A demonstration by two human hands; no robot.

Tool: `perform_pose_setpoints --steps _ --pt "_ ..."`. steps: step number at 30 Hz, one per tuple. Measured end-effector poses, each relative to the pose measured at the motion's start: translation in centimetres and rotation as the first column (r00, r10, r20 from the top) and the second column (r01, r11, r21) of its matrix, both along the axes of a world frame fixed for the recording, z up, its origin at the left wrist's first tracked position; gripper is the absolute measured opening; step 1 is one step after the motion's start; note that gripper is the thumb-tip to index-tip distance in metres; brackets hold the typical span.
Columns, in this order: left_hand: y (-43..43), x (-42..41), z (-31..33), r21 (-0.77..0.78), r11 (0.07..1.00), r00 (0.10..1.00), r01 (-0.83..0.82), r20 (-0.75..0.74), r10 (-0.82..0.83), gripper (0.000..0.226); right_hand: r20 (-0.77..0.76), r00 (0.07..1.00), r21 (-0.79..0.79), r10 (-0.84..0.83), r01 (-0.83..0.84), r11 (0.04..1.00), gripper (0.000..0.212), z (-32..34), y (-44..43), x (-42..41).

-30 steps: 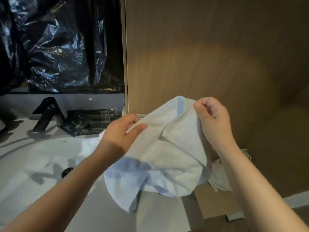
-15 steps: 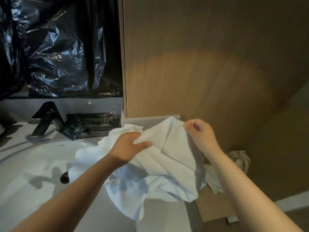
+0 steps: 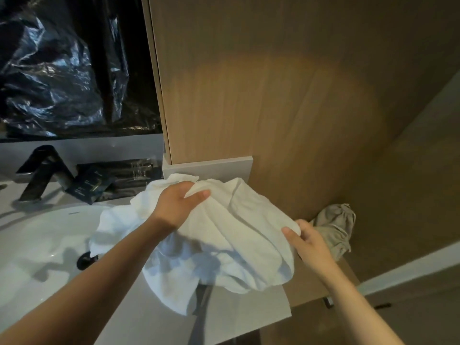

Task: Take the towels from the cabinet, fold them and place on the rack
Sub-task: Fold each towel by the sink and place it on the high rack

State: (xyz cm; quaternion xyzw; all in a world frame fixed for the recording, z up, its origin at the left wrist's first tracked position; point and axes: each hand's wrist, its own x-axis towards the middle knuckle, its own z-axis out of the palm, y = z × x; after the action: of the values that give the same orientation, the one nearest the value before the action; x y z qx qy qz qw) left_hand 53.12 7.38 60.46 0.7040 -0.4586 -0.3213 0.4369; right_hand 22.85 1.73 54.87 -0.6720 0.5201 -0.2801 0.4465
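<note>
Towel (image 3: 239, 235) in left hand (image 3: 179, 203) (bunched, seemingly)

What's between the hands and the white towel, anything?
Nothing visible: the left hand grips the white towel near its top, and the right hand pinches its right edge. No rack in view, so that path can't be judged.

Before you: towel (image 3: 224, 235) over worktop (image 3: 249, 317), sink (image 3: 37, 245) to its left, tap (image 3: 42, 170) behind sink, another cloth (image 3: 336, 227) to towel's right
</note>
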Motion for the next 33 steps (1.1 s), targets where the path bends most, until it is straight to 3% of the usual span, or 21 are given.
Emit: perform_pose_setpoints --steps 4,7,12,16,21,24,26,29,31,33 --pt "-0.1 1.7 2.7 -0.124 0.990 0.996 -0.060 0.064 0.069 0.013 0.090 0.996 -0.151 0.011 0.003 0.989 0.028 5.1 -2.1 3.1" --pt "-0.3 3.7 5.9 -0.206 0.971 0.977 -0.119 0.148 0.151 0.019 0.149 0.988 -0.292 0.038 0.008 0.956 0.028 10.6 -3.9 6.5" --pt "-0.3 5.7 11.3 -0.387 0.916 0.941 -0.101 0.261 0.214 0.025 0.285 0.951 -0.394 0.122 0.000 0.919 0.032 19.4 -6.1 12.3" --pt "-0.4 5.9 14.5 -0.471 0.867 0.942 -0.161 0.190 0.278 0.017 0.287 0.939 -0.458 0.189 -0.038 0.888 0.032 23.6 -6.7 16.3" --pt "-0.1 6.6 17.6 -0.570 0.791 0.934 -0.220 0.112 0.341 0.009 0.341 0.929 -0.474 0.144 0.037 0.880 0.024 25.1 -7.7 18.0" --pt "-0.1 6.8 16.4 -0.540 0.820 0.924 -0.190 0.184 0.336 0.011 0.346 0.933 -0.459 0.104 0.071 0.886 0.022 23.6 -8.4 17.8" --pt "-0.2 6.9 13.7 -0.458 0.877 0.921 -0.143 0.264 0.288 0.019 0.228 0.970 -0.455 0.083 0.030 0.890 0.027 21.1 -8.7 17.5" --pt "0.1 6.7 8.3 -0.300 0.948 0.922 -0.109 0.326 0.209 0.027 0.059 0.996 -0.287 0.064 -0.045 0.957 0.019 16.2 -8.5 15.9" --pt "0.4 6.6 5.3 -0.217 0.969 0.936 -0.117 0.301 0.181 0.028 0.026 0.999 -0.172 0.034 -0.029 0.985 0.046 13.1 -7.6 13.6" --pt "0.7 6.3 3.2 -0.165 0.982 0.945 -0.096 0.294 0.142 0.027 -0.003 1.000 -0.137 -0.003 0.002 0.991 0.058 10.6 -5.8 11.0"
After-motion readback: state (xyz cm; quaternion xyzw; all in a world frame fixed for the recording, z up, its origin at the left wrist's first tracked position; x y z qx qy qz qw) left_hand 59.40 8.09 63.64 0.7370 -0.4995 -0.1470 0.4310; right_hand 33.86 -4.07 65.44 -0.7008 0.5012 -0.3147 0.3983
